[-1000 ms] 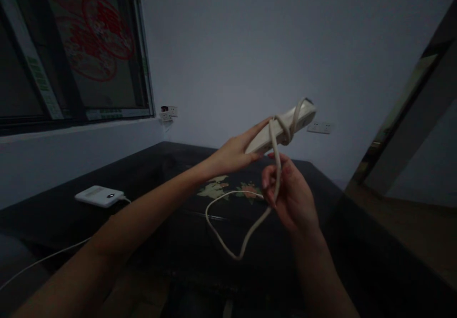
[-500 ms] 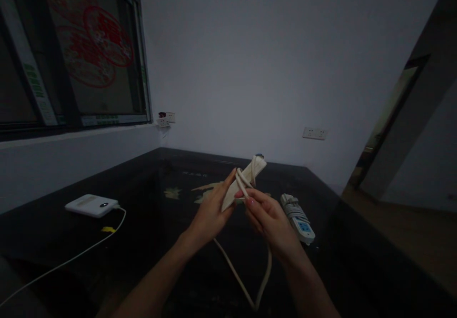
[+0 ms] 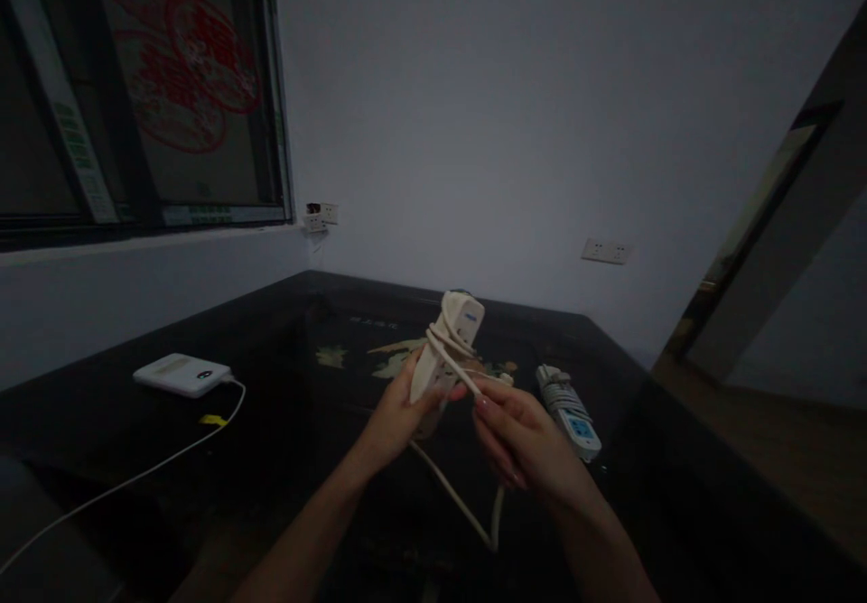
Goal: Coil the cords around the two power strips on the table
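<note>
A white power strip (image 3: 425, 377) is tilted up above the dark table, its far end pointing away from me. My left hand (image 3: 396, 413) grips its near part, fingers behind and thumb across the front. Loops of its off-white cord (image 3: 445, 343) wrap around the upper half. My right hand (image 3: 518, 427) pinches the cord just right of the strip and holds it taut. Below the hands, a slack length of the cord hangs in a V towards the table.
On the right of the black table (image 3: 284, 495) lies another power strip (image 3: 579, 431) with grey cord wound round it. A white power bank (image 3: 182, 375) with a thin white cable (image 3: 163, 465) lies at left, near a yellow scrap (image 3: 212, 420). Wall sockets (image 3: 606, 251) are behind.
The power strip has turned so its socket face shows more, and its top has shifted left. My right hand has drawn the cord away to the right and slightly down.
</note>
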`<action>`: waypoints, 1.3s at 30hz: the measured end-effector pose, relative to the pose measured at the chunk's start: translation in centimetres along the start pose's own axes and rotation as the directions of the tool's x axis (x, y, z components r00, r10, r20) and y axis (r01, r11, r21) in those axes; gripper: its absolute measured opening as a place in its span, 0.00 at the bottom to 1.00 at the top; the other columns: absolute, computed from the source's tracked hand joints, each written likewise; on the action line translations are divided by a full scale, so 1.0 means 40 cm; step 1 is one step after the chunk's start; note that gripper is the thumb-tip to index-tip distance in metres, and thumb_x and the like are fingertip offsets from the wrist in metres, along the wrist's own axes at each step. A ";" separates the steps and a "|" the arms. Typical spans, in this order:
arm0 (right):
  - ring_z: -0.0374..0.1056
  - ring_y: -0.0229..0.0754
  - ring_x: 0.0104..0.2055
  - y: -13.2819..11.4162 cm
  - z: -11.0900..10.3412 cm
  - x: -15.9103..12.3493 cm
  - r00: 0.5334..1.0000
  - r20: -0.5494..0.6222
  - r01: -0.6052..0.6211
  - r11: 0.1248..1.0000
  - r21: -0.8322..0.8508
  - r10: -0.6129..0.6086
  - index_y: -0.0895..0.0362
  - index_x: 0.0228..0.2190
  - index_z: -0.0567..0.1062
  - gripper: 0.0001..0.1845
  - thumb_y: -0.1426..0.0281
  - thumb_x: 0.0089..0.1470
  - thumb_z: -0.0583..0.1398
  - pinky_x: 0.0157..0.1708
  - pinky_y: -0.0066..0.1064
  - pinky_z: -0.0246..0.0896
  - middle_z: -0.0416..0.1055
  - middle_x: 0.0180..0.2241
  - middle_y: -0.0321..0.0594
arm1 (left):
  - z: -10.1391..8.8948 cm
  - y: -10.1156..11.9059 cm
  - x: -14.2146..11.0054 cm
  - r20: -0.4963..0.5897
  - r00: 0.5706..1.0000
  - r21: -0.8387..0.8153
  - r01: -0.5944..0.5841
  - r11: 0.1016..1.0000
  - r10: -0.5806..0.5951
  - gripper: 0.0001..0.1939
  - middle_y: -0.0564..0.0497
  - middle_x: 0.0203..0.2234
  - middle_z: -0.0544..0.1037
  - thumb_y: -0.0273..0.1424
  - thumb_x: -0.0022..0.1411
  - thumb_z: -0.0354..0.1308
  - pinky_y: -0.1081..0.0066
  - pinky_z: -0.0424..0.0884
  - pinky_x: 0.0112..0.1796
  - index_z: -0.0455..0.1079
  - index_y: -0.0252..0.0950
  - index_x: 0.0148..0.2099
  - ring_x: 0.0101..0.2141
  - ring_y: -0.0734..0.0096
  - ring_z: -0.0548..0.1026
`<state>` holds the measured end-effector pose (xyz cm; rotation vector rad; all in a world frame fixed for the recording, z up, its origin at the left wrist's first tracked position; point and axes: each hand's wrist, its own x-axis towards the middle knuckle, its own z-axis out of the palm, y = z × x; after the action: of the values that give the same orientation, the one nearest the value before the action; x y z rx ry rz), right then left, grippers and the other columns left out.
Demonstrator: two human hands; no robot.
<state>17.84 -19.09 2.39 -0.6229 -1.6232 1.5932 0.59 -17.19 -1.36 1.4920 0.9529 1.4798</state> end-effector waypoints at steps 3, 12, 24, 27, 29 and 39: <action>0.35 0.26 0.09 0.021 -0.027 -0.030 0.999 0.027 -0.046 0.986 0.161 0.042 0.59 0.29 0.71 0.19 0.55 0.57 0.56 0.09 0.20 0.33 0.47 0.08 0.21 | -0.027 0.002 -0.004 -0.047 0.990 -0.140 0.127 0.982 -0.134 0.27 0.45 0.48 0.74 0.35 0.54 0.62 0.66 0.67 0.46 0.62 0.37 0.56 0.48 0.58 0.72; 0.40 0.28 0.16 0.026 -0.105 -0.074 0.995 -0.094 -0.036 0.976 -0.216 0.016 0.59 0.21 0.69 0.24 0.50 0.54 0.57 0.16 0.24 0.32 0.49 0.13 0.27 | -0.033 0.061 -0.079 0.199 0.938 -0.460 0.344 0.819 -0.283 0.24 0.43 0.40 0.77 0.36 0.51 0.65 0.70 0.73 0.28 0.67 0.40 0.51 0.31 0.64 0.76; 0.55 0.34 0.20 -0.021 -0.096 -0.134 0.913 -0.316 0.056 0.847 -0.528 -0.257 0.57 0.22 0.73 0.20 0.54 0.54 0.58 0.18 0.25 0.46 0.61 0.19 0.35 | -0.017 0.083 -0.121 0.346 0.911 -0.540 0.388 0.747 -0.223 0.23 0.43 0.38 0.76 0.34 0.54 0.63 0.71 0.74 0.27 0.64 0.36 0.51 0.31 0.66 0.76; 0.55 0.33 0.20 -0.024 -0.088 -0.132 0.889 -0.342 0.101 0.859 -0.501 -0.304 0.56 0.24 0.74 0.17 0.57 0.55 0.58 0.18 0.24 0.46 0.62 0.19 0.35 | -0.011 0.069 -0.124 0.315 0.924 -0.540 0.363 0.759 -0.218 0.23 0.43 0.37 0.75 0.32 0.56 0.62 0.72 0.74 0.27 0.62 0.35 0.52 0.30 0.67 0.76; 0.56 0.33 0.20 -0.027 -0.074 -0.131 0.888 -0.326 0.127 0.855 -0.503 -0.324 0.56 0.25 0.75 0.16 0.58 0.56 0.58 0.18 0.23 0.47 0.63 0.19 0.34 | -0.011 0.064 -0.130 0.315 0.924 -0.559 0.366 0.744 -0.218 0.22 0.42 0.38 0.75 0.32 0.57 0.61 0.71 0.75 0.27 0.62 0.34 0.53 0.31 0.66 0.76; 0.61 0.34 0.20 0.013 -0.040 -0.132 0.898 -0.155 0.190 0.680 -0.708 -0.413 0.56 0.25 0.74 0.18 0.62 0.60 0.53 0.19 0.23 0.52 0.67 0.19 0.34 | -0.022 0.081 -0.162 0.513 0.848 -0.752 0.519 0.406 -0.134 0.17 0.41 0.40 0.76 0.32 0.61 0.57 0.71 0.74 0.30 0.65 0.33 0.52 0.34 0.66 0.76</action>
<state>22.12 -22.22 0.80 -0.8596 -1.9328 0.5711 -0.56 -24.40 -0.88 0.6673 0.1118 1.0155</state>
